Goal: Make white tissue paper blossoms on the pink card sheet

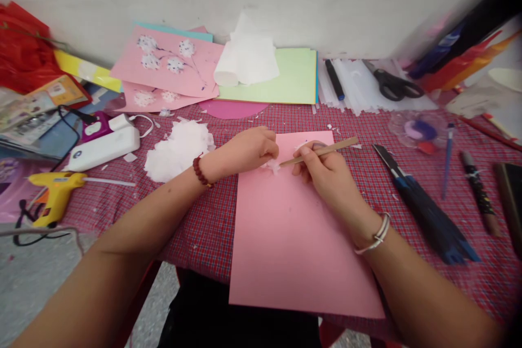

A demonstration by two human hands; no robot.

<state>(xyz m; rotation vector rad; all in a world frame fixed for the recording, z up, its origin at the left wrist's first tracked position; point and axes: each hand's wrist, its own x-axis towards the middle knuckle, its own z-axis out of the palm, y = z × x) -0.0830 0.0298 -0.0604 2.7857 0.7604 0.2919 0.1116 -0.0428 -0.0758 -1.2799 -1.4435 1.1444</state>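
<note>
A pink sheet of paper (293, 239) lies on the red checked tablecloth (204, 217) in front of me. My left hand (248, 149) is closed, pinching a small white tissue piece (272, 166) at the sheet's upper left. My right hand (326, 174) is closed around a thin wooden stick (330, 149), whose tip touches the tissue piece. A red bead bracelet sits on my left wrist, a silver bangle on my right.
A pile of white tissue (177, 149) lies left of my hands. A yellow glue gun (55, 196) and white charger (104, 147) are far left. Pink cards with tissue flowers (167, 62), green paper (293, 73), scissors (391, 84), a marker (334, 79) and a blue-handled tool (424, 206) surround.
</note>
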